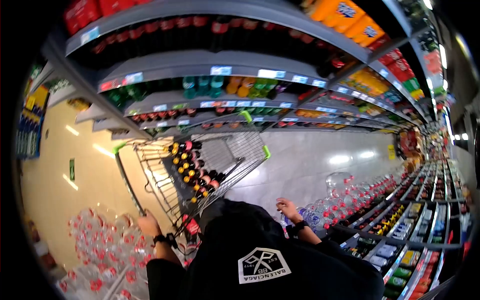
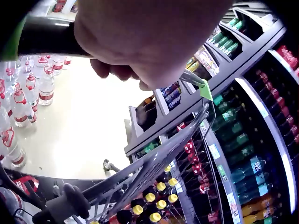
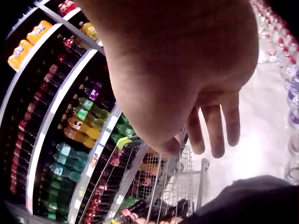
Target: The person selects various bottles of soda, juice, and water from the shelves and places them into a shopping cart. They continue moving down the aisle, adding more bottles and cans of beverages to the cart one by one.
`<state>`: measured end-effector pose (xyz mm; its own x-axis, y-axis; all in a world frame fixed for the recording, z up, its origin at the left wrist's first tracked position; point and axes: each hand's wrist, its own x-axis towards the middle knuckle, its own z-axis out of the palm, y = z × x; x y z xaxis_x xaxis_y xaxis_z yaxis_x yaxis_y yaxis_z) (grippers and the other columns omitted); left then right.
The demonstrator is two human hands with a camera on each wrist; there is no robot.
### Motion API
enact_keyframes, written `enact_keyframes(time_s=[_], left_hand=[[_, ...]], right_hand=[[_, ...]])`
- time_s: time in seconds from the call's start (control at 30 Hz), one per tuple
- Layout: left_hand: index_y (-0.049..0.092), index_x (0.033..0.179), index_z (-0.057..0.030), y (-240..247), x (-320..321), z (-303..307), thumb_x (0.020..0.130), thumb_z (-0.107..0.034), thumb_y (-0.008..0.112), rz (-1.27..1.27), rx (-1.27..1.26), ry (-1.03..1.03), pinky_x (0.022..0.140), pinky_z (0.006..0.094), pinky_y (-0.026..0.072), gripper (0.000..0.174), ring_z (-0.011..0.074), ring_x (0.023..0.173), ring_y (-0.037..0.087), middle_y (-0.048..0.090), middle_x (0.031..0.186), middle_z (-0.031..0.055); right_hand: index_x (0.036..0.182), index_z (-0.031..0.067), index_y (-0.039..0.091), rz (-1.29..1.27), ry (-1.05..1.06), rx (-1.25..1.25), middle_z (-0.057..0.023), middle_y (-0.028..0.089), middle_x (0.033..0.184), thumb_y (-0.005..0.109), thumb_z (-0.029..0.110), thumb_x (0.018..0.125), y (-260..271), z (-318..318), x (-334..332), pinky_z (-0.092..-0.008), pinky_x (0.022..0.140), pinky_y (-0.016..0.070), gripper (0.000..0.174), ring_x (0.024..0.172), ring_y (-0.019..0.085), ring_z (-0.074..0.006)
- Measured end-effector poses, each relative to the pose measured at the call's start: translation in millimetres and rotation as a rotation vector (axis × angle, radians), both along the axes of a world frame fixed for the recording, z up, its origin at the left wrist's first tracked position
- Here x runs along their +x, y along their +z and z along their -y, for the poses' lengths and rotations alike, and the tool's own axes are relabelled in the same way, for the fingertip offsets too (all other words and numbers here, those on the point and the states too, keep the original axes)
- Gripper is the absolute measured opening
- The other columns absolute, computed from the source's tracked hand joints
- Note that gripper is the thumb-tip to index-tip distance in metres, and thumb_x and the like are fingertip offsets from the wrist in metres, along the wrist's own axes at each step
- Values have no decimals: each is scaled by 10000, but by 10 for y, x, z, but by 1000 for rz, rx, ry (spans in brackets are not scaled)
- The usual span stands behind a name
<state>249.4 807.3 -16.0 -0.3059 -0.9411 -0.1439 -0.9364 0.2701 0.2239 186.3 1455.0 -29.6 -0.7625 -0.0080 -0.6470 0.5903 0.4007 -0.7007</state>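
Observation:
My left hand (image 1: 149, 226) grips one end of the shopping cart's dark handle bar (image 1: 129, 181). In the left wrist view its fingers curl round the bar. The wire shopping cart (image 1: 252, 176) has green corner pieces and stands at an angle ahead of me. Inside it lie dark bottles (image 1: 186, 165), several with yellow caps and others with pink or red tops. My right hand (image 1: 288, 209) hangs in the air beside the cart, holding nothing. Its fingers (image 3: 216, 133) are loosely extended and spread apart in the right wrist view.
Shelves of soda bottles (image 1: 202, 87) run along the far side of the aisle. Large water bottles with red caps (image 1: 107, 240) crowd the floor at left. More water jugs (image 1: 340, 200) line the right, beside another drinks shelf (image 1: 400, 225). Shiny floor (image 1: 315, 150) stretches beyond the cart.

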Motion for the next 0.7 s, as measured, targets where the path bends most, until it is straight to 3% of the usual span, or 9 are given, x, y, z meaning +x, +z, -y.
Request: enact_keyframes(time_s=[0.07,0.13,0.33,0.47,0.53,0.63,0.7], left_hand=[[731,1013,27,212,-122,-146,941,-463,652,-21,50,-5,749,553,548,501,476,838,703,729,929,273],[722,1024,31,79,-144,-122,939,-401,645,-94,52,-18,759,548,542,447,469,848,704,729,928,274],[705,1028,50,478,-393,-348,905,-340,645,-57,149,-74,776,539,535,414,462,892,704,726,940,285],[702,1029,49,253,-425,-355,897,-331,632,-91,181,-64,803,533,530,409,472,894,701,730,941,276],[700,1014,58,214,-448,-449,898,-319,627,-126,178,-64,818,536,528,401,466,896,703,722,926,293],[680,1054,79,-138,-424,-368,889,-299,642,-182,251,-79,840,533,523,414,463,915,702,719,932,302],[615,1168,111,-313,-401,-374,842,-275,713,-201,273,-129,883,526,521,515,463,983,691,704,1029,329]], right_hand=[[1332,37,606,39,-33,22,-111,723,1073,669,176,973,-65,-73,93,-315,682,557,390,832,716,-196],[1321,33,603,79,-96,26,-117,720,1077,663,177,977,96,-65,187,-314,670,552,378,856,716,-201],[1329,11,589,294,-339,-20,-120,730,1032,649,111,949,-121,-394,562,-337,618,556,398,786,723,-213],[1251,27,617,321,-434,-72,-88,697,993,660,132,931,-202,-609,539,-335,598,550,339,749,661,-204],[1245,45,607,330,-397,55,-86,692,983,666,137,921,-287,-800,462,-356,576,538,342,745,662,-218],[1266,65,602,313,-494,-19,-81,694,985,652,143,921,-302,-1110,382,-380,596,540,357,759,683,-240],[1258,71,601,305,-565,-96,-85,703,1007,634,131,911,-410,-1390,291,-403,611,552,354,763,705,-271]])
